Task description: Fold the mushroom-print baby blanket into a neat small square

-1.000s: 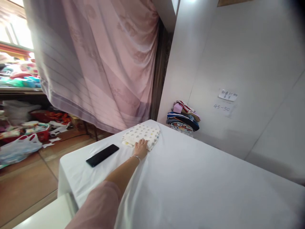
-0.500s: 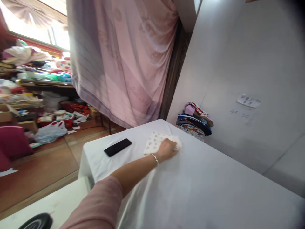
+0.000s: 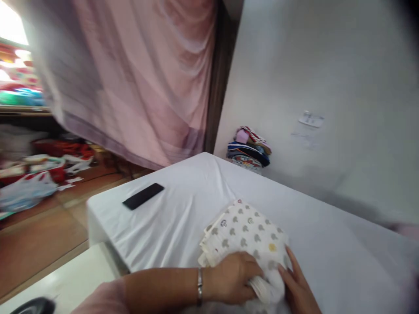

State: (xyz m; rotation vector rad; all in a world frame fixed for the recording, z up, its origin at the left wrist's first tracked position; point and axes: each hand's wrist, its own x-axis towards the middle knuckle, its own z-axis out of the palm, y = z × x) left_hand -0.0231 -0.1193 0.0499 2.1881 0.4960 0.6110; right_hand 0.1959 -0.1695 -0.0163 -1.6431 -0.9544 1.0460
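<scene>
A folded white cloth (image 3: 244,229) with small grey prints and a yellow one lies on the white-covered table (image 3: 183,196). My left hand (image 3: 237,277), with a silver bracelet at the wrist, is closed on the bunched near part of this cloth. At the cloth's right edge is my right hand (image 3: 299,283), its visible fingers stretched out and apart, touching the fabric. The rest of that hand runs out of the bottom of the view. Left of the cloth, a black phone (image 3: 143,196) lies flat.
A stack of folded clothes (image 3: 248,148) stands beyond the table's far edge, against the pale wall (image 3: 294,78) with a paper note (image 3: 310,119). A pink curtain (image 3: 147,78) hangs behind. Bags and boxes clutter the floor at left. A pale surface (image 3: 72,274) adjoins the table.
My left hand has drawn the cloth nearer across the table, and more of the cloth shows. My right hand has come into view beside it. The view has swung to the right.
</scene>
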